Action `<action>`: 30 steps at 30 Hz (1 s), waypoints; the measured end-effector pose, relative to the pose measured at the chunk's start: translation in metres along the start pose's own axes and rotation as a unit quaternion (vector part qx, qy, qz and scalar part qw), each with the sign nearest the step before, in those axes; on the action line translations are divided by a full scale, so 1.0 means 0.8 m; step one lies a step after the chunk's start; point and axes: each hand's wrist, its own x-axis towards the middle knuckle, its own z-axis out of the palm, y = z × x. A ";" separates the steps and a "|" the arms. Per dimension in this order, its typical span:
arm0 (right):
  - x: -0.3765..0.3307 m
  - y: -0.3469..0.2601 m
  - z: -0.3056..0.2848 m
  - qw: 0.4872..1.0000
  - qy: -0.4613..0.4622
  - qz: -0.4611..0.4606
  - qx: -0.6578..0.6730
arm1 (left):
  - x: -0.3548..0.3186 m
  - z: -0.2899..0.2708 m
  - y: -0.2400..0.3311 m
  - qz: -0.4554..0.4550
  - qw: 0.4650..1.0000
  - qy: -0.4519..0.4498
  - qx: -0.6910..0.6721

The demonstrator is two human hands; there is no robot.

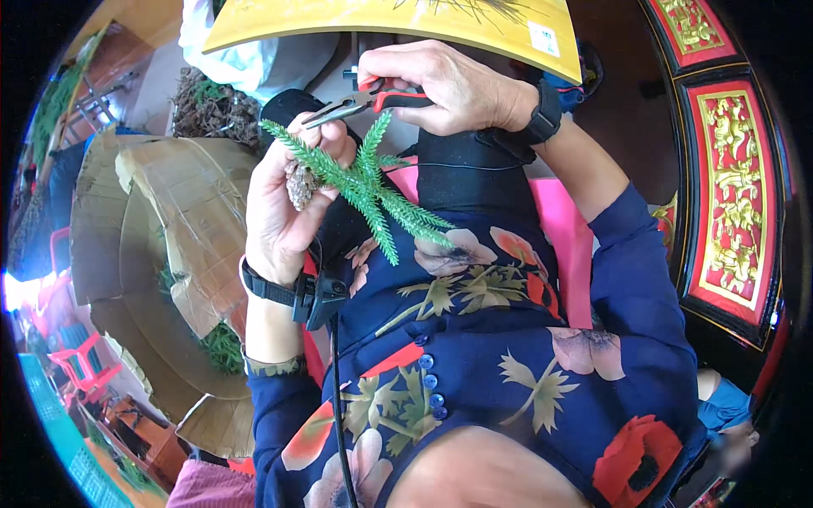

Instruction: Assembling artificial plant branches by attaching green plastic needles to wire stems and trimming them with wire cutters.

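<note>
Your left hand grasps a green needled sprig and a brown pine cone together, over your lap, left of the middle. The sprig's branches spread right and near, over your dark floral clothing. The cone sits beneath your fingers, partly covered, and where it meets the sprig is hidden.

Your right hand, farther away and to the right, is wrapped around the handles of red-and-black pliers. Their metal jaws point left, right by your left fingertips; you cannot tell from here whether they pinch anything, and your palm covers part of the handles.

At the far edge, a yellow tabletop is cut off; thin dark stems on it run out of view. Far left, a white plastic bag stands near a heap of brown cones, blurred together. Nearer on the left is a torn cardboard box, with greenery partly hidden inside. On the right stands a red-and-gold carved panel. Near right, another person's blue clothing shows only in part, at the dark rim.
</note>
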 end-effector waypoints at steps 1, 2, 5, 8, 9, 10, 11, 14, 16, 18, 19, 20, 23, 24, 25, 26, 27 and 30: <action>0.000 0.000 -0.001 1.000 -0.010 0.013 0.007 | 0.000 -0.001 0.000 0.001 1.000 0.022 -0.004; -0.001 0.000 -0.001 1.000 -0.010 0.013 0.007 | 0.001 -0.001 -0.001 0.002 0.999 0.044 -0.007; -0.003 0.004 -0.002 0.999 -0.023 0.028 -0.009 | 0.005 0.009 -0.002 0.091 0.987 0.078 0.111; -0.003 -0.008 -0.002 0.993 -0.031 0.110 -0.009 | 0.008 0.008 -0.001 0.172 0.949 0.110 0.239; -0.002 -0.013 -0.003 0.988 -0.035 0.151 -0.010 | 0.009 0.006 -0.001 0.206 0.921 0.122 0.307; -0.001 -0.018 -0.003 0.988 -0.035 0.150 -0.009 | 0.009 0.005 -0.001 0.238 0.887 0.133 0.373; 0.000 -0.023 -0.005 0.983 -0.042 0.178 -0.017 | 0.008 0.006 0.000 0.239 0.886 0.134 0.373; 0.005 -0.030 -0.012 0.971 -0.055 0.231 -0.032 | 0.004 0.008 0.003 0.217 0.877 0.130 0.409; 0.009 -0.033 -0.016 0.962 -0.091 0.256 -0.040 | 0.005 0.004 0.003 0.217 0.880 0.137 0.400; 0.009 -0.032 -0.014 0.957 -0.109 0.266 -0.043 | 0.007 -0.001 0.003 0.215 0.886 0.148 0.384; 0.006 -0.028 -0.009 0.962 -0.057 0.265 -0.034 | 0.008 -0.004 0.004 0.216 0.885 0.149 0.384; 0.002 -0.025 -0.005 0.964 -0.005 0.264 -0.024 | 0.008 -0.006 0.005 0.209 0.894 0.155 0.365; 0.000 -0.037 0.006 0.967 0.024 0.253 -0.006 | 0.006 -0.015 0.006 0.196 0.910 0.171 0.323; -0.003 -0.047 0.011 0.970 0.004 0.245 0.000 | 0.006 -0.016 0.007 0.197 0.913 0.171 0.315; -0.004 -0.052 0.014 0.971 -0.015 0.237 0.006 | 0.006 -0.018 0.007 0.198 0.915 0.171 0.307; -0.005 -0.053 0.017 0.972 -0.015 0.236 0.006 | 0.007 -0.018 0.008 0.199 0.917 0.170 0.300; -0.008 -0.051 0.024 0.974 -0.007 0.227 -0.018 | 0.006 -0.018 0.008 0.200 0.917 0.171 0.300; -0.011 -0.050 0.035 0.976 0.010 0.206 -0.067 | 0.004 -0.021 0.005 0.213 0.906 0.173 0.321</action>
